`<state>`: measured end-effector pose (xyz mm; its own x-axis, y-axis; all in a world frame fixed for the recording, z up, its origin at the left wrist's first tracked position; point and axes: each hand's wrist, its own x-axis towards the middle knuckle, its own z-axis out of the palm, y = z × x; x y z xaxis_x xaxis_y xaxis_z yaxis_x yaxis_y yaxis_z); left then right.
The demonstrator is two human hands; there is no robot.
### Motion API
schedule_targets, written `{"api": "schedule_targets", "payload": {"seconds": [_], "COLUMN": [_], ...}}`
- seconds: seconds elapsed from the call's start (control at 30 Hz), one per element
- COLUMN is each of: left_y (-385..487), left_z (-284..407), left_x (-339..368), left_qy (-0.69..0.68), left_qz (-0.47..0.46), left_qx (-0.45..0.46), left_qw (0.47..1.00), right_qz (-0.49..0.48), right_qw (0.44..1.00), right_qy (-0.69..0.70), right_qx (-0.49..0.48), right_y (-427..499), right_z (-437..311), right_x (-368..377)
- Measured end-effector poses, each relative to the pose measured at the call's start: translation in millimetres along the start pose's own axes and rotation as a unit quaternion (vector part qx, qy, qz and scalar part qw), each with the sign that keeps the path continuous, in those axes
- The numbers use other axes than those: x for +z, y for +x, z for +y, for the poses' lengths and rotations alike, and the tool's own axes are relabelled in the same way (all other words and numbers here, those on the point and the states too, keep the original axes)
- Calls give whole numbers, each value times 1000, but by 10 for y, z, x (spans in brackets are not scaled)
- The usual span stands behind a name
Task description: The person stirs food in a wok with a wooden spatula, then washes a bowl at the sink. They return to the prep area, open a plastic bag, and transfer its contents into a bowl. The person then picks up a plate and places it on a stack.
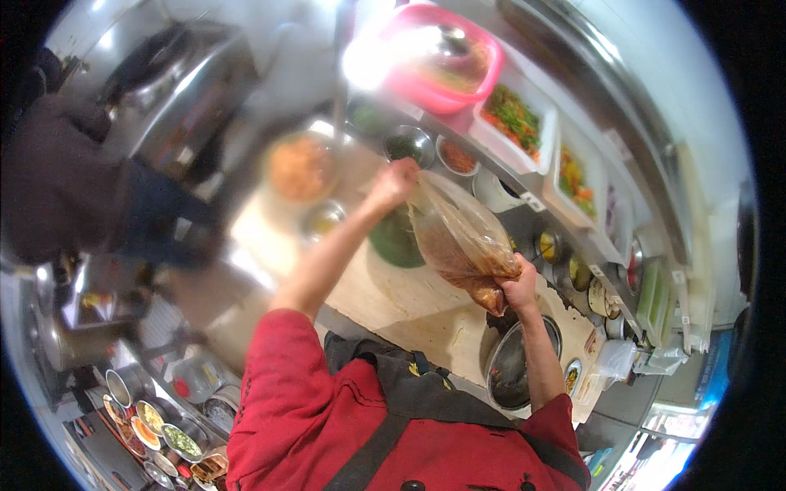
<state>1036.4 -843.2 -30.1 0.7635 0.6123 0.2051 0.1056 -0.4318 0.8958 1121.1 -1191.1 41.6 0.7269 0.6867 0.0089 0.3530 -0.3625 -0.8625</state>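
Note:
My left hand (396, 184) grips the upper edge of a clear plastic bag (460, 230). At the bag's lower end, my right hand (521, 285) clasps the plastic around reddish-brown food (490, 294), whose exact kind I cannot tell. The bag hangs stretched between both hands above a pale worktop (405, 304). Partly hidden behind it is a green round thing (396, 239). Below my right forearm stands a metal pot (516, 368) with a few bits of food inside.
A blurred bowl of orange food (301, 167) and a small metal bowl (323, 221) stand to the left. Along the far side are a pink basin (494, 73), a white tub of chopped vegetables (543, 147) and a bowl of red food (457, 156). A person (67, 178) stands at left.

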Motion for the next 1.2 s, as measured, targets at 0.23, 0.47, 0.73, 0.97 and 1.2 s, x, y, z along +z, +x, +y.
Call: {"api": "schedule_targets", "payload": {"seconds": [0.23, 0.47, 0.73, 0.97, 1.2], "left_y": [-42, -59, -152, -243, -241], "left_z": [-54, -14, 401, 486, 371], "left_x": [-44, -56, -136, -293, -458], "left_qy": [117, 15, -162, -169, -41], "left_qz": [-7, 37, 154, 232, 169], "left_qx": [14, -36, -38, -18, 18], "left_qw": [993, 999, 974, 958, 985], "right_qz": [1, 27, 42, 39, 35], "right_qw": [1000, 999, 999, 997, 994], "right_qy": [-17, -34, -1, -61, -74], "right_qx": [-17, -13, -10, -39, -72], "right_y": [59, 95, 21, 71, 171], "right_z": [-261, -337, -412, -550, -547], "right_x": [-6, 27, -32, 34, 64]}}
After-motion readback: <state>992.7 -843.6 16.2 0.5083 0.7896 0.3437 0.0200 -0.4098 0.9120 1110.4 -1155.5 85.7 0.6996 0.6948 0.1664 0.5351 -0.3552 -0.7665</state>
